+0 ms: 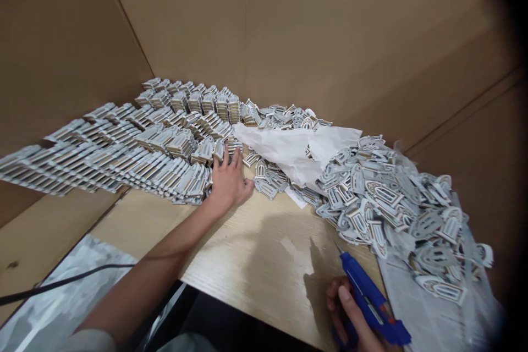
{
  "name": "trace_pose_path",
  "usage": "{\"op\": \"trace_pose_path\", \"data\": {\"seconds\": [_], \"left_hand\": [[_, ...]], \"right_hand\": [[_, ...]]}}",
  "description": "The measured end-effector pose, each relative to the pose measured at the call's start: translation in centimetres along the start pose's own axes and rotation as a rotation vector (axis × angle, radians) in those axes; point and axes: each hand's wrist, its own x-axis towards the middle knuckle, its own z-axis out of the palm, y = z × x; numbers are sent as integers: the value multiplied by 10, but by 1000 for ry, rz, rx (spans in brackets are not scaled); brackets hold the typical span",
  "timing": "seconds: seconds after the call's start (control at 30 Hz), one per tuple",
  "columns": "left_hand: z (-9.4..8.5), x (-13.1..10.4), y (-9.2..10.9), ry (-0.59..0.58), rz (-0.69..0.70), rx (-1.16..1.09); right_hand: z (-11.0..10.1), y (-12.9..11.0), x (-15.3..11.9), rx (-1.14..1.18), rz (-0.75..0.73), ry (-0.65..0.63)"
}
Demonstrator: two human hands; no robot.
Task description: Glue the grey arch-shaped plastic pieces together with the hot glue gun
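My left hand [231, 180] reaches forward with fingers stretched out and thumb apart. Its fingertips touch the right end of the neatly stacked arched window-shaped pieces [181, 143], which are grey-white with brown edges. Whether a single piece lies under the fingers is hidden. In my right hand [350, 308], near the table's front edge, is a blue glue gun [367, 291], its thin tip pointing up and to the left. To the right of that hand, a loose heap of the same arched pieces [379, 198] spreads over plastic and paper.
Crumpled white paper [297, 148] lies across the middle of the heap. Brown cardboard walls [297, 27] enclose the wooden table [243, 242] at the back and sides. A black cable [70, 280] runs at lower left. Clear plastic [429, 313] hangs at the right.
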Motion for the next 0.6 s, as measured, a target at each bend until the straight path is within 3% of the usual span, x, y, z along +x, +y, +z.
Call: {"op": "trace_pose_path", "data": {"seconds": [0.33, 0.6], "left_hand": [[-3, -1, -5, -5, -3, -2], [-1, -3, -10, 42, 0, -35]], "right_hand": [[5, -4, -4, 12, 8, 50], [-2, 0, 0, -20, -3, -11]]}}
